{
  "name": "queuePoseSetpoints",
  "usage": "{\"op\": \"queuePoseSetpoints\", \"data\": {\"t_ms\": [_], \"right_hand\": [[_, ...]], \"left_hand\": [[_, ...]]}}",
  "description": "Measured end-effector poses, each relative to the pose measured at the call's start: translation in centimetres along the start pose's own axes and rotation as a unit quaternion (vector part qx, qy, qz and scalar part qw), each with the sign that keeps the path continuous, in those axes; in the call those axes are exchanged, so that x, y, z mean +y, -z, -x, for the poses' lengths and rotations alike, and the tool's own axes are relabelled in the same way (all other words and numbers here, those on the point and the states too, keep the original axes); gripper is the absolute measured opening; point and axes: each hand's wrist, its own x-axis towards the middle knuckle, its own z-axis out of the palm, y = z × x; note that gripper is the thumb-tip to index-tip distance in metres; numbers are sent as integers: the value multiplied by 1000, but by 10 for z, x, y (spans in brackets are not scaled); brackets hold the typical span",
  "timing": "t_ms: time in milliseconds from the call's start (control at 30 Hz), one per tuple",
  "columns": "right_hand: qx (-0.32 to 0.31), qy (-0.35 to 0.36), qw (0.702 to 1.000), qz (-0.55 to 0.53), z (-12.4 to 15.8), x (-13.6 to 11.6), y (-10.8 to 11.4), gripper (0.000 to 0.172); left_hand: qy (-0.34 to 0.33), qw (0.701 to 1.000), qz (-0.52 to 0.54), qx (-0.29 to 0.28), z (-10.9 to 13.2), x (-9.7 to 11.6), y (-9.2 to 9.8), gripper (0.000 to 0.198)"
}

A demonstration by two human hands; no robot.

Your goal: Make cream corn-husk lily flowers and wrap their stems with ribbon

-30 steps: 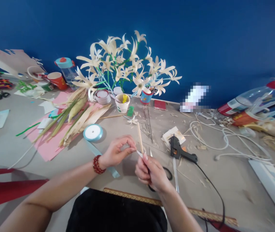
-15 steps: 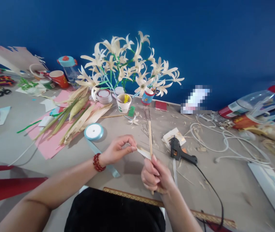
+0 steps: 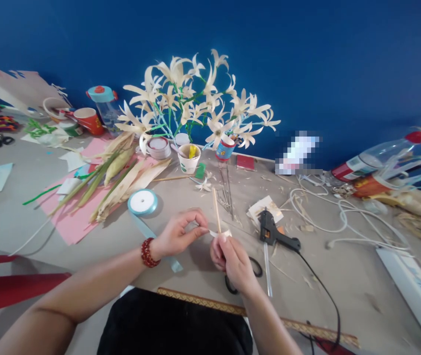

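Head view: right hand [image 3: 232, 261] clamped round thin stick [image 3: 216, 209] and pale strip [image 3: 214, 234], stick standing above fist, probably to brace strip. Left hand [image 3: 183, 234]: thumb and forefinger pinched on strip's left end, seemingly for tension. Strip spans gap between hands. Glue gun [image 3: 269, 230] right of right hand, likely for easy reach; ribbon spool [image 3: 142, 201] beyond left hand.
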Motion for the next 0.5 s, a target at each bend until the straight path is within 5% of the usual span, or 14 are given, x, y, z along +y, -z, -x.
{"op": "queuePoseSetpoints", "data": {"t_ms": [233, 500], "right_hand": [[-145, -134, 950, -241, 2, -10, -1, 52], [-300, -157, 877, -342, 5, -3, 11, 54]], "left_hand": [[-40, 999, 12, -16, -3, -2, -1, 13], [-17, 998, 52, -44, -3, 0, -5, 16]]}}
